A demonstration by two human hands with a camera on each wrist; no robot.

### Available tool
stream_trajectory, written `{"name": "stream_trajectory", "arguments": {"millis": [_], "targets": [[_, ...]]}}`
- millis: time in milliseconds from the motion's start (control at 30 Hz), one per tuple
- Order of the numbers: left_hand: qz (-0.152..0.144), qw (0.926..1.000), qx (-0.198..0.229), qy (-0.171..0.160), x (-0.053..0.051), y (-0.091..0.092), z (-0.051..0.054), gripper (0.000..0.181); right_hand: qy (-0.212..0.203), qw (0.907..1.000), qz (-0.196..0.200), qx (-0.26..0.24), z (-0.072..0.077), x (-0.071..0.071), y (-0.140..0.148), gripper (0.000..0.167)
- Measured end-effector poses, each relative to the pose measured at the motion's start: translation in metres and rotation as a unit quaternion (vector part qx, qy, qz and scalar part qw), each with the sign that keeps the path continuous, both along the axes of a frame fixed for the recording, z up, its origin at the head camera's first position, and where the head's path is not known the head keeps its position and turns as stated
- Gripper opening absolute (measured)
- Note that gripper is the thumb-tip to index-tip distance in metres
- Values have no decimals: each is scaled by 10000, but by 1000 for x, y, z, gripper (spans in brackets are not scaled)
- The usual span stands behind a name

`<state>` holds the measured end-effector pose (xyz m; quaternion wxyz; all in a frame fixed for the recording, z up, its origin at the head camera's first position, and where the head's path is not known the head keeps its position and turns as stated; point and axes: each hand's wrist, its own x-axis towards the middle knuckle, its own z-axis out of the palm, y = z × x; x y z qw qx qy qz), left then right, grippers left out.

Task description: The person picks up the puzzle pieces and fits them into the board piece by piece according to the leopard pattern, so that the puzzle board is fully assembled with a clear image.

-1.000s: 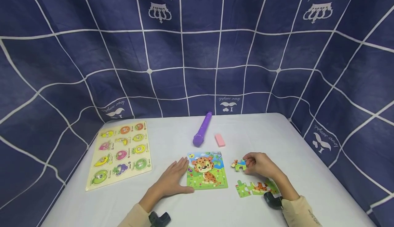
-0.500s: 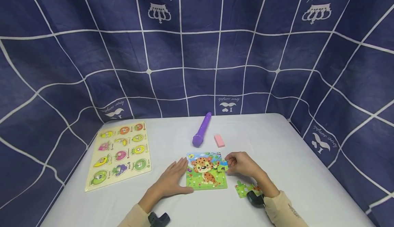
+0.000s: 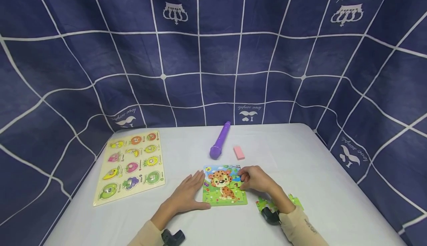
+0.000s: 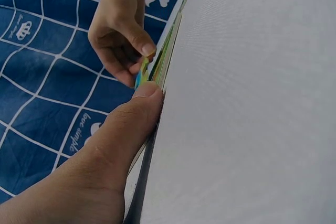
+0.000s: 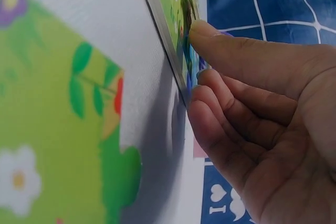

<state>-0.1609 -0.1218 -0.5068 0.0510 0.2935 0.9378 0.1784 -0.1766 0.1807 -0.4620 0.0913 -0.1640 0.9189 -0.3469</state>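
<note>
A leopard jigsaw board [image 3: 215, 198] lies on the white table in the head view. My left hand [image 3: 187, 194] rests flat at its left side, fingers straight, the thumb by the lower left corner. Over the board's right part my right hand [image 3: 257, 180] pinches a puzzle piece [image 4: 143, 72] between thumb and fingers. That piece is tilted against the board in the left wrist view; my fingers partly cover it. Loose green puzzle pieces [image 3: 295, 200] lie right of the board, partly under my right wrist. One large piece [image 5: 47, 124] fills the left of the right wrist view.
Behind the board lie a purple toy microphone [image 3: 220, 141] and a pink block [image 3: 238, 152]. A fruit peg board [image 3: 133, 168] lies at the left of the table [image 3: 273, 146]. A dark blue checked curtain [image 3: 213, 53] hangs around the back and sides.
My right hand has carried the puzzle piece left, from beside the board to over its right part, and now tilts it there. My left hand has stayed in place.
</note>
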Motion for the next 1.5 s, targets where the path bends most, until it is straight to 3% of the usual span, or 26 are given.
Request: {"name": "stream_trajectory", "arguments": {"millis": [400, 633, 900, 1300, 1500], "targets": [[11, 10000, -5, 0, 0, 0, 1, 117, -79, 9998, 56, 193, -1, -1, -3, 46], [14, 10000, 19, -22, 0, -1, 1, 117, 345, 9989, 164, 254, 3, -3, -5, 30], [20, 9999, -54, -115, -1, -1, -1, 120, 274, 9972, 111, 688, -1, -2, -8, 16], [31, 10000, -62, -61, -1, 0, 0, 120, 387, 9956, 84, 849, 7, -3, -10, 20], [53, 9999, -89, -23, -2, 0, -1, 120, 314, 9959, 98, 843, 3, -3, -9, 15]]}}
